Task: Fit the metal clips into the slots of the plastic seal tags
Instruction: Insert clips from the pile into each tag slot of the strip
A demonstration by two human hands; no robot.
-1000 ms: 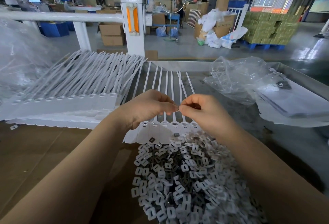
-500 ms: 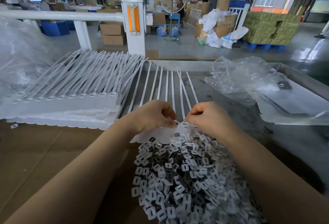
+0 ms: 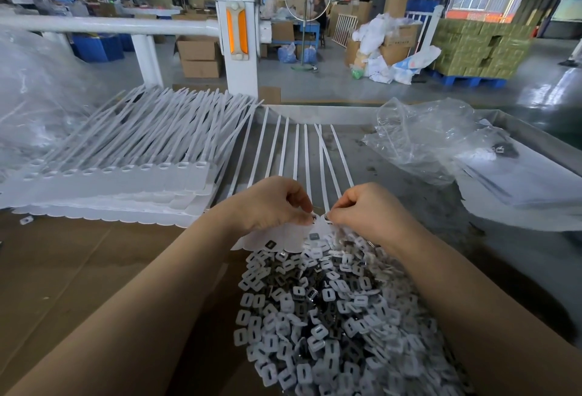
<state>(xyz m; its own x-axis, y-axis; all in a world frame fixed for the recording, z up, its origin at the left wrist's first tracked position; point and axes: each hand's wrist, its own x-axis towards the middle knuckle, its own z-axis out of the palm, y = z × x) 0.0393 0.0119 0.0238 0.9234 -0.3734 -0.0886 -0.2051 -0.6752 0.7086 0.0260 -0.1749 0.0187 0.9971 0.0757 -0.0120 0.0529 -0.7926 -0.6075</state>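
1. Single view: head-worn wide-angle camera, looking forward and down over both bare forearms.
2. Close range: the left hand [image 3: 271,203] and right hand [image 3: 365,209] sit near frame centre.
3. Upper frame reaches past the white metal railing post [image 3: 241,33] into the warehouse floor; edges bow from lens distortion.

Seal tags [image 3: 104,175] white, clips [image 3: 315,317] white & dark grey, post [image 3: 239,58] white w/ orange reflector [image 3: 236,35].

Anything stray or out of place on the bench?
One small white piece lies alone on the brown cardboard at far left, well apart from the clip pile. Nothing else stands out.
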